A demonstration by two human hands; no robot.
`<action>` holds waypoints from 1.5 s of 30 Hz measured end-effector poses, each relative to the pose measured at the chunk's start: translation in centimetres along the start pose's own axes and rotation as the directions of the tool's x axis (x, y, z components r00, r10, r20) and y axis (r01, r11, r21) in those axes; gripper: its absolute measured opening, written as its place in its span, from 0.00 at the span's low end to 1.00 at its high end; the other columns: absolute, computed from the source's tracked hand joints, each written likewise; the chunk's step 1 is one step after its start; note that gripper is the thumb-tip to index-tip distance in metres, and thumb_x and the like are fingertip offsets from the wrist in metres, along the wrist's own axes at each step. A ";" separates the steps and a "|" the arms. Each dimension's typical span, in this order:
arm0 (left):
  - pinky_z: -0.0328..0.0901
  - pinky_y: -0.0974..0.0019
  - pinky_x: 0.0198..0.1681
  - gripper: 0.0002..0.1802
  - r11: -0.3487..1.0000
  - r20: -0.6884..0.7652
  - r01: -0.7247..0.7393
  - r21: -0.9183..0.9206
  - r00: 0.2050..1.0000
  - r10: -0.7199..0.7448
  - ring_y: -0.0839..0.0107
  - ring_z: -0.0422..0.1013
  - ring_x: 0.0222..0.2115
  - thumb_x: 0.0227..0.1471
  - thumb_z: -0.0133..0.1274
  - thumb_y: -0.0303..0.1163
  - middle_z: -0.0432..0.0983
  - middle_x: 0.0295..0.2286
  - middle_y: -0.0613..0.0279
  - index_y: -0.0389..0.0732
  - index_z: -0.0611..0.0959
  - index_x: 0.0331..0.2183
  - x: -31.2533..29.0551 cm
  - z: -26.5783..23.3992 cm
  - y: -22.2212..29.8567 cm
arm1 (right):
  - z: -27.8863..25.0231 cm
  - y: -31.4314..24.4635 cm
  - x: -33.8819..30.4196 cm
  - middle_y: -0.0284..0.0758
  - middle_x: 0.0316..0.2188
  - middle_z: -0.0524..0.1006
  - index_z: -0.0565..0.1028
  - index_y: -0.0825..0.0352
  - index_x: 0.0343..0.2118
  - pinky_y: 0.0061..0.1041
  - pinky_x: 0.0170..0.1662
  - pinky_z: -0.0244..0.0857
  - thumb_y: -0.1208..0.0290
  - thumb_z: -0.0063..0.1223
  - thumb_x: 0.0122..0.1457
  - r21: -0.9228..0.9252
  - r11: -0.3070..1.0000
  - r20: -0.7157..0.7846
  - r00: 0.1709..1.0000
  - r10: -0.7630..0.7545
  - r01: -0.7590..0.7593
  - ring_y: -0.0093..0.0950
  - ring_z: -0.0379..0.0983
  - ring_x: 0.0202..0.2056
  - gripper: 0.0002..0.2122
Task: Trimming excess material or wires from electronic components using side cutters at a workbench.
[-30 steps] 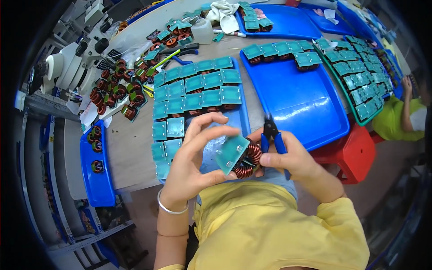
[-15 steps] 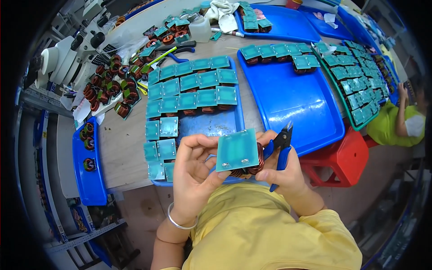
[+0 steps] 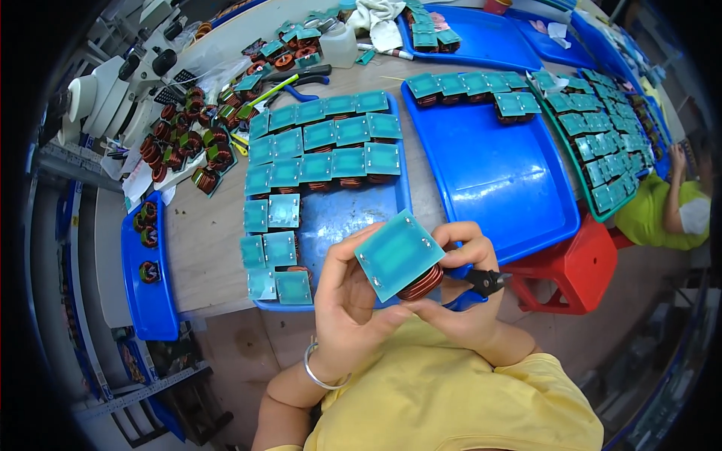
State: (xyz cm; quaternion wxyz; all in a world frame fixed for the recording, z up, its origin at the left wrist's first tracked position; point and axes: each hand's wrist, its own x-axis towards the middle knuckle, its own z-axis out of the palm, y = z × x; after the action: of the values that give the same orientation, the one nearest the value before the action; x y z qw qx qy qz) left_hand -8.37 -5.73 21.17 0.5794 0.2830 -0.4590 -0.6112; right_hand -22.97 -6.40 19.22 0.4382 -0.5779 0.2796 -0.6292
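Observation:
Between my two hands is a copper-wound coil with a square green circuit board (image 3: 399, 255) on top, its board face tilted up toward me. My left hand (image 3: 347, 289) grips it by the left side, thumb low and fingers behind. On the other side my right hand (image 3: 470, 301) pinches its right corner and copper winding (image 3: 423, 284). Blue-handled cutters (image 3: 475, 287) are tucked in the same right hand, their dark jaws pointing right. Just beyond lies a blue tray (image 3: 350, 214) with rows of similar board-topped coils (image 3: 316, 167).
A second blue tray (image 3: 500, 173) stands to the right, with a row of coils along its far edge. Loose coils (image 3: 184, 139) and pliers (image 3: 301, 79) lie at the back left. A narrow blue tray (image 3: 154, 312) is far left. A red stool (image 3: 568, 270) and another person (image 3: 662, 207) are right.
The held board has turned so one corner points up, and it sits slightly farther right. The cutters swung from upright to lying sideways in my right hand.

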 end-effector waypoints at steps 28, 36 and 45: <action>0.65 0.72 0.35 0.44 0.918 0.023 0.363 -0.160 0.931 -0.364 0.65 0.69 0.32 0.40 0.59 0.48 0.68 0.40 0.48 0.34 0.60 0.52 0.4 0.1 1.4 | -5.3 -4.9 2.7 0.39 0.31 0.68 0.69 0.68 0.41 0.30 0.38 0.59 0.53 0.54 0.47 -0.621 0.783 0.337 0.917 0.216 0.043 0.38 0.65 0.33 0.24; 0.66 0.73 0.36 0.43 0.943 -0.138 0.222 0.247 0.972 -0.193 0.74 0.69 0.34 0.33 0.66 0.47 0.71 0.37 0.56 0.35 0.65 0.46 -0.1 0.6 1.0 | -4.2 -6.4 3.2 0.35 0.25 0.63 0.69 0.65 0.33 0.28 0.30 0.53 0.50 0.55 0.45 -0.782 0.547 0.461 0.868 0.185 0.299 0.33 0.62 0.27 0.22; 0.64 0.72 0.42 0.40 0.921 0.081 0.080 0.382 0.989 -0.120 0.75 0.65 0.41 0.33 0.67 0.26 0.63 0.44 0.59 0.36 0.63 0.47 -0.5 -0.2 1.5 | -4.5 -7.4 2.4 0.35 0.24 0.63 0.69 0.65 0.30 0.27 0.28 0.53 0.49 0.55 0.44 -0.819 0.454 0.493 0.836 0.240 0.352 0.31 0.61 0.25 0.21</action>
State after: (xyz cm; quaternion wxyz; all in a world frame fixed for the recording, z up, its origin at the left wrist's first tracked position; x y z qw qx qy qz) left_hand -7.45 -5.11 22.31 0.4575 0.3804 -0.5823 -0.5541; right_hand -28.94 -5.80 25.88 0.1082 -0.8815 0.4082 -0.2114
